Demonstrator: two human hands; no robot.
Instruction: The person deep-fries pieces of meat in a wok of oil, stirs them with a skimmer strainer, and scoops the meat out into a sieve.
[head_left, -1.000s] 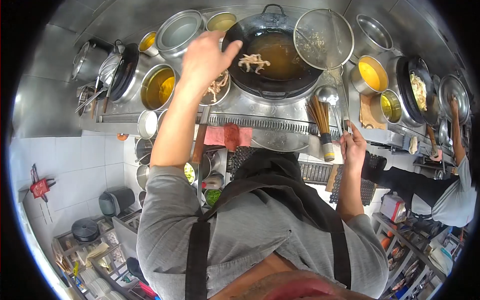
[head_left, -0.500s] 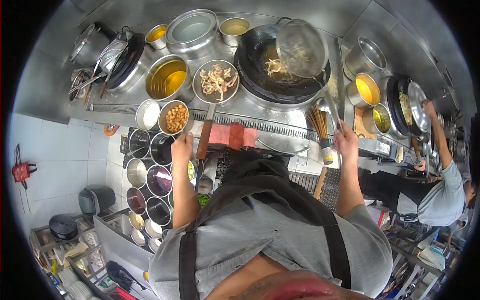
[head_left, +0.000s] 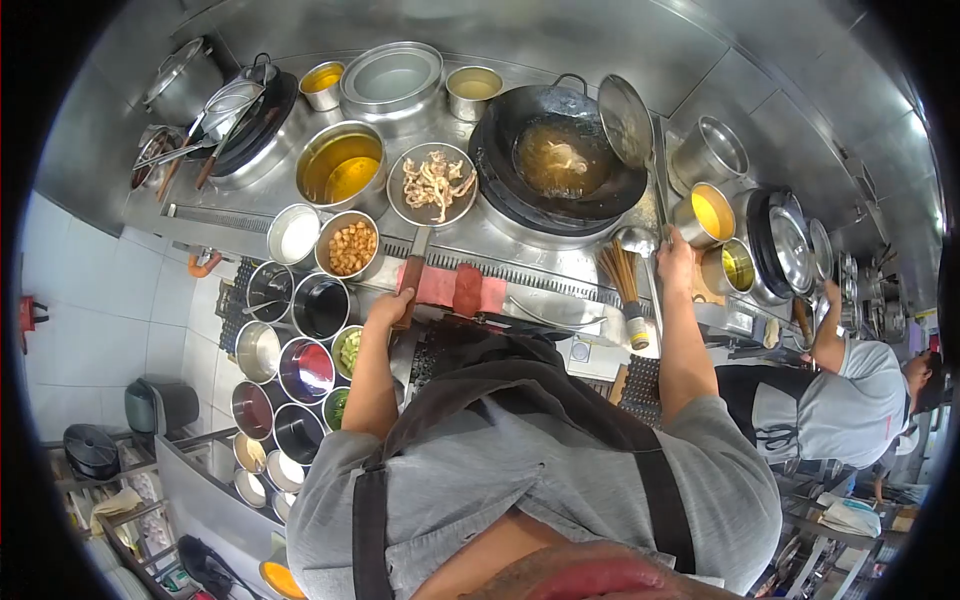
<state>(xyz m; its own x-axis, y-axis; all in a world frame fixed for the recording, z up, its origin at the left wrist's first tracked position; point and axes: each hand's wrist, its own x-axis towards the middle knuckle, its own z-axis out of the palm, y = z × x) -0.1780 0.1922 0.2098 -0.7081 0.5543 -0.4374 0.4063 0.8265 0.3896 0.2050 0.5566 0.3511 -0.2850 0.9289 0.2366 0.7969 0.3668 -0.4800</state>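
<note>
My left hand [head_left: 388, 308] is closed around a brown wooden handle [head_left: 411, 280]. It leads up to a round metal pan or strainer [head_left: 408, 208] holding pale, battered strips [head_left: 436, 182]. My right hand [head_left: 676, 264] grips the long handle of a round skimmer [head_left: 626, 120], which is raised and tilted at the right rim of a black wok [head_left: 497, 165]. Bubbling oil [head_left: 550, 185] fills the wok's bottom, with a few pale pieces [head_left: 568, 158] floating in it. A ladle [head_left: 636, 240] lies close to my right hand, beside a bamboo brush [head_left: 625, 290].
Left of the strainer stand a pot of yellow oil [head_left: 340, 165] and a bowl of browned cubes [head_left: 350, 249]. Several metal containers [head_left: 300, 430] are racked at lower left. On the right, a co-worker [head_left: 850, 390] reaches toward another wok beyond a yellow-filled pot [head_left: 707, 213].
The skimmer has swung from above the wok to its right rim, turning edge-on. My left hand has moved onto the wooden handle. The oil now bubbles around the floating pieces.
</note>
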